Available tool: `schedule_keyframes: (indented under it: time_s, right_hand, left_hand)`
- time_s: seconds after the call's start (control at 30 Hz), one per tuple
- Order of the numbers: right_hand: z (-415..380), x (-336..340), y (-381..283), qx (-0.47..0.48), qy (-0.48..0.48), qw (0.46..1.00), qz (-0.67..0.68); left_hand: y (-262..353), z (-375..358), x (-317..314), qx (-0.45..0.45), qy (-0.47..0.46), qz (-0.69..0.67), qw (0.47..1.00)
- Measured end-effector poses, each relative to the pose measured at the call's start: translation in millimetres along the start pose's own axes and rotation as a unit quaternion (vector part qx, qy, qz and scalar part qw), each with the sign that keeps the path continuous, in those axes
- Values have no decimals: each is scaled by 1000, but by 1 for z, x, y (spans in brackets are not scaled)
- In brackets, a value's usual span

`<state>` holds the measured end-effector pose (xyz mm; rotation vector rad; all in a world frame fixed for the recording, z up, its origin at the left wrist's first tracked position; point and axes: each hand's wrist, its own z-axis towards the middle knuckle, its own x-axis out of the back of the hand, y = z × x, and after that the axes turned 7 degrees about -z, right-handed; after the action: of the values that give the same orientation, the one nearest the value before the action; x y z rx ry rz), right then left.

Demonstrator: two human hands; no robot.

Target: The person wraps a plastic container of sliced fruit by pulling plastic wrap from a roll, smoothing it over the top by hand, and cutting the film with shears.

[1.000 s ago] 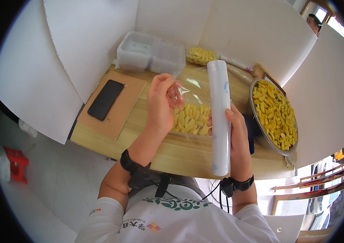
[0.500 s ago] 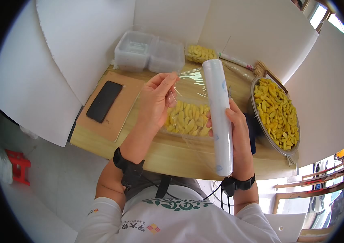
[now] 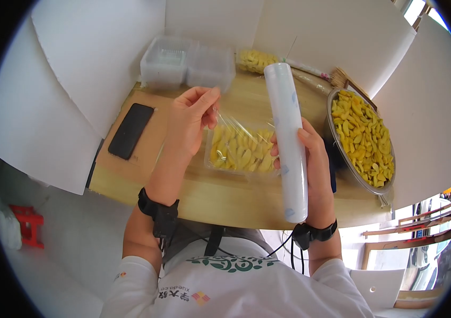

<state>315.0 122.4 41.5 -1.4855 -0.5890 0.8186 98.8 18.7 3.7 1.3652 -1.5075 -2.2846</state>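
Observation:
My left hand [image 3: 196,114] pinches the loose edge of clear plastic wrap [image 3: 239,126], which stretches to the right toward the roll. Wrapped round the lower half of the plastic wrap roll [image 3: 286,140] is my right hand [image 3: 310,153], holding it nearly upright and slightly tilted. Beneath the stretched film, a clear tray of yellow fruit pieces [image 3: 242,151] lies on the table, its right end partly hidden by the roll and my right fingers.
A metal bowl heaped with yellow pieces [image 3: 362,140] stands at the right. Stacked clear containers [image 3: 185,63] and another filled tray [image 3: 257,60] are at the back. A black phone [image 3: 131,131] rests on brown cardboard [image 3: 148,151]. White panels [image 3: 337,32] wall the table.
My left hand has moved left and pulled the film wider over the tray. The roll stays in my right hand. The view has shifted slightly.

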Motion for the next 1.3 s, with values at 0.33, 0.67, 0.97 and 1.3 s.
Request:
schedule_keyframes:
  time_s: [0.33, 0.67, 0.97, 1.3]
  right_hand:
    - [11, -2, -12, 17, -3, 1000, -10]
    - [16, -13, -20, 3, 5, 1000, -17]
    - [25, -20, -34, 1, 6, 1000, -26]
    - [39, -25, -50, 22, 36, 998, -36]
  left_hand:
    - [-7, 14, 23, 70, -4, -135, 988]
    - [-9, 17, 40, 7, 35, -127, 991]
    - [-15, 17, 54, -44, 74, -110, 990]
    - [-11, 4, 41, -65, 85, -92, 990]
